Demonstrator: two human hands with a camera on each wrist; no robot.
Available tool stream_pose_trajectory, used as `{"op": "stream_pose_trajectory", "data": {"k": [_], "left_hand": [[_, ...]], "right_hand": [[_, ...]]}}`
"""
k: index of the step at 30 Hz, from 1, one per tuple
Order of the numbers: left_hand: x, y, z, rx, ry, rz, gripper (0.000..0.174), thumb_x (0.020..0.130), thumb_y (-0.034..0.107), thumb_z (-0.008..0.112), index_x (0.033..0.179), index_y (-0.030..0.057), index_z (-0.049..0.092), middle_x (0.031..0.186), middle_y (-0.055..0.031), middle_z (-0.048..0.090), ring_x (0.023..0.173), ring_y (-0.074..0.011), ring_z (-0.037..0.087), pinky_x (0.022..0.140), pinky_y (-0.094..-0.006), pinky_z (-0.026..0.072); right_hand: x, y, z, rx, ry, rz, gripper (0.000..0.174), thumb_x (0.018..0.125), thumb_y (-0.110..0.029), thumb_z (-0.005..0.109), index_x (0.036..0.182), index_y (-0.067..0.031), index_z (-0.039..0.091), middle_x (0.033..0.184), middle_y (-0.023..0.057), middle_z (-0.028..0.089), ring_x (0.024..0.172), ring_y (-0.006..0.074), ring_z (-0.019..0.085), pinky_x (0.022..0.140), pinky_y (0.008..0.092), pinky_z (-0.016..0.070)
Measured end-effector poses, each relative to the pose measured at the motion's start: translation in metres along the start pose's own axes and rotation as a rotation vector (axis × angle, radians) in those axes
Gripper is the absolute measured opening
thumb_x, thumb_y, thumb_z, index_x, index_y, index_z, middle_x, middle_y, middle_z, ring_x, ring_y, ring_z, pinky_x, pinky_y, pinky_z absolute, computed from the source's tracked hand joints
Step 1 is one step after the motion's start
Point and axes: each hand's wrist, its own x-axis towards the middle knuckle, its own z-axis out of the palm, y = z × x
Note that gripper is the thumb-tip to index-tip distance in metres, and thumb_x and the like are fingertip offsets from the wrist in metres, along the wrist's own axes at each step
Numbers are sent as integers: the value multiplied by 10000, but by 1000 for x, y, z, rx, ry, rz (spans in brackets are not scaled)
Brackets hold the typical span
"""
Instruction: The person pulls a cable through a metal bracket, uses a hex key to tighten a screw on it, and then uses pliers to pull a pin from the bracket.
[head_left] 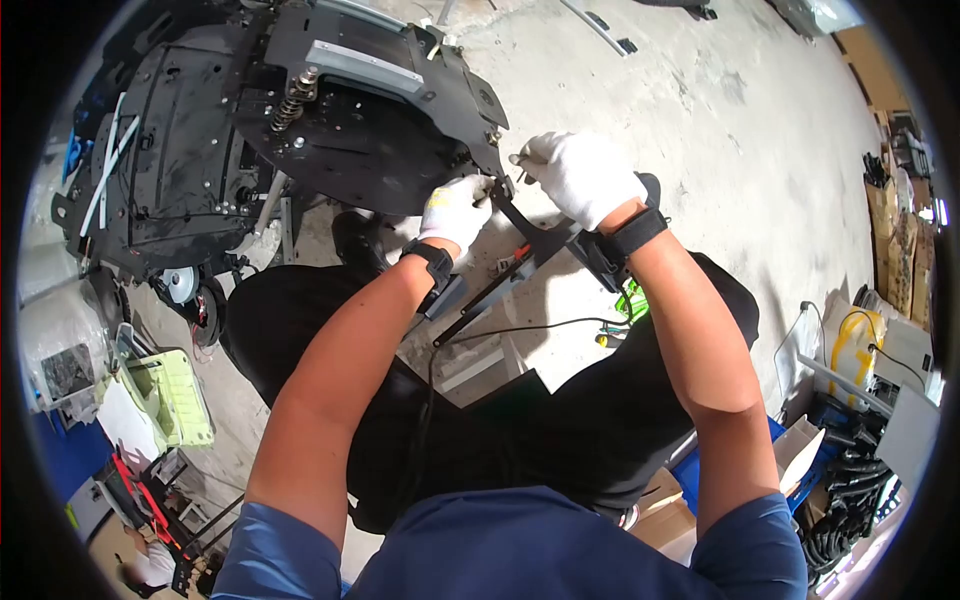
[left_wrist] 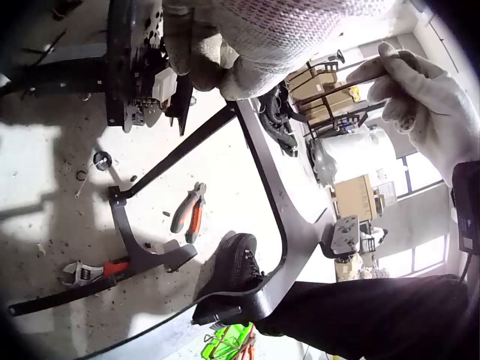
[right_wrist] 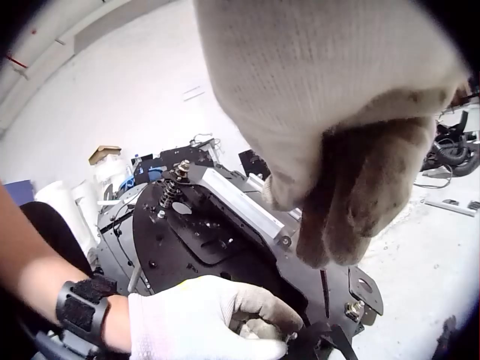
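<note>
- Person's left hand: gloved, fingers curled, pinching a small metal piece at the near edge of the black machine body.
- Right hand: gloved, just beside left, gripping a thin dark rod.
- Black frame: below both hands, upper end right by left fingers.
- Pliers, adjustable wrench: floor level, below left hand.
- Coil spring: on the body, beyond left hand, off to its left.

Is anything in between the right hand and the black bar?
Nothing I can see, except the thin rod in the right hand; the left hand is on the other side of the black bar.
</note>
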Motion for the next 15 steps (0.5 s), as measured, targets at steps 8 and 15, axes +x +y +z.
{"op": "stream_pose_trajectory", "data": {"k": [8,15], "left_hand": [[-12,20,-43,-230,23,-58,265,737,157,625,973,38,650,917,-89,669,841,-170,640,777,-263,489],[-78,62,-252,-358,305,-84,258,783,107,661,1012,-1,611,882,-33,632,800,-110,596,738,-234,473]], "right_hand": [[7,8,8,69,111,-98,260,875,-276,529,761,-53,597,610,84,603,454,171,578,465,289,443],[16,-1,14,228,-4,-98,207,874,-202,541,798,-21,606,596,92,607,432,187,594,417,305,448]]}}
